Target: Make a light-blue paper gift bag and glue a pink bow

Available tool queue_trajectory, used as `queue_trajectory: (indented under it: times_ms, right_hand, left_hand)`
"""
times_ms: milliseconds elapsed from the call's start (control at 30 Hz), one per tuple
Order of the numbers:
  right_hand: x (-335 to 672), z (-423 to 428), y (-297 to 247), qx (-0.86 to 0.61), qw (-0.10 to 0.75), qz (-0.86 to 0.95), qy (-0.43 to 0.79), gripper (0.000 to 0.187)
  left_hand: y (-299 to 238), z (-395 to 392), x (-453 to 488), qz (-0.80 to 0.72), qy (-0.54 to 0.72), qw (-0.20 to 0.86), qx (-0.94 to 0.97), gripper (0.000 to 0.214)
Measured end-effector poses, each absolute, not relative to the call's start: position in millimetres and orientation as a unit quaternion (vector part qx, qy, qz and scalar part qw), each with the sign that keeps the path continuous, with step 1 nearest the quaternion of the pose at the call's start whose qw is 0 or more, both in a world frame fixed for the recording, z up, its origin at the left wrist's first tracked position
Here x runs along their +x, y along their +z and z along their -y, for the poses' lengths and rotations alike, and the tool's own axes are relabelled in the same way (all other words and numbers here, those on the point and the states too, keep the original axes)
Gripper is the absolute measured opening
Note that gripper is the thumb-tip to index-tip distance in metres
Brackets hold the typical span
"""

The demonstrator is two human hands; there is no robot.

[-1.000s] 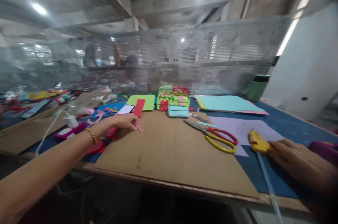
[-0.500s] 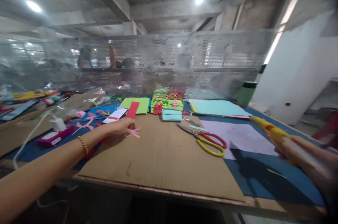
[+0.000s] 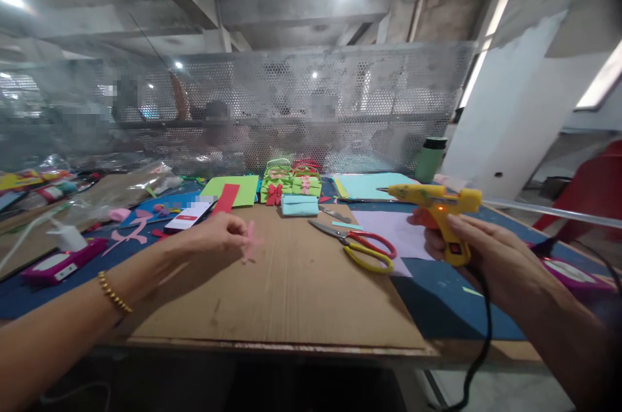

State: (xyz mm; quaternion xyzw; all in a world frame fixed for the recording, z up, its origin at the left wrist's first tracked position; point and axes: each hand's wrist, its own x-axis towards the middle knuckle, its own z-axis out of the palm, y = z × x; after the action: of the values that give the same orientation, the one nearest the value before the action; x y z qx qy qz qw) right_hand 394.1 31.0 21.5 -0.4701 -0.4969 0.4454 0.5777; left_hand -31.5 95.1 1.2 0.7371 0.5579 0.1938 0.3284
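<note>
Between its fingertips my left hand (image 3: 224,236) pinches a small pink paper cutout (image 3: 251,242), blurred at its edges, above the cardboard sheet (image 3: 272,302). A yellow hot glue gun (image 3: 437,197) is in my right hand (image 3: 479,237), its nozzle pointing left and a small light glowing on its body. Black cord hangs from its handle. Red-and-yellow-handled scissors (image 3: 362,247) lie on the cardboard between my hands. Behind them sits a folded light-blue paper piece (image 3: 300,205). Small green paper baskets (image 3: 291,182) with red and pink bows stand at the back.
At the left are a phone (image 3: 190,214), pink paper cutouts (image 3: 131,230) and a purple power strip (image 3: 63,260). Light-blue sheets (image 3: 374,185) and a green bottle (image 3: 430,159) are at the back right. A mesh partition (image 3: 311,114) stands behind the table.
My left hand has lifted the pink paper cutout off the cardboard. My right hand has brought the glue gun inward and up, nozzle now pointing left. The view has turned slightly right.
</note>
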Motion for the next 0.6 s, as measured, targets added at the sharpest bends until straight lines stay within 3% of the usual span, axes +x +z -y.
queue_trajectory:
  times_ms: [67, 133, 300, 400, 467, 533, 600]
  right_hand:
    - [379.4, -32.5, 21.6, -0.449, 0.543, 0.543, 0.457, 0.039]
    - [364.4, -37.2, 20.9, -0.429, 0.503, 0.596, 0.455, 0.038]
    - [334.6, -55.3, 14.5, -0.411, 0.393, 0.687, 0.452, 0.048]
    - [328.7, -62.0, 11.8, -0.411, 0.356, 0.707, 0.453, 0.054]
    - [329.3, -64.3, 11.5, -0.404, 0.346, 0.713, 0.456, 0.053]
    - [331.3, -66.3, 12.3, -0.412, 0.337, 0.716, 0.452, 0.052]
    - [333.3, -69.0, 13.1, -0.434, 0.32, 0.723, 0.433, 0.056]
  left_hand:
    - [-5.7, -82.4, -2.6, -0.541, 0.217, 0.379, 0.719, 0.031]
    - [-15.5, -72.6, 25.2, -0.485, 0.294, 0.542, 0.62, 0.032]
    - [-29.5, -64.5, 48.7, -0.492, 0.288, 0.597, 0.564, 0.028]
    - [-20.7, -61.6, 35.9, -0.554, 0.257, 0.498, 0.615, 0.017]
    - [-12.6, -58.0, 30.2, -0.574, 0.222, 0.313, 0.724, 0.018]
    - [-8.7, -55.7, 31.5, -0.51, 0.203, 0.142, 0.823, 0.022]
    - [-11.7, -57.6, 38.6, -0.436, 0.191, 0.081, 0.875, 0.027]
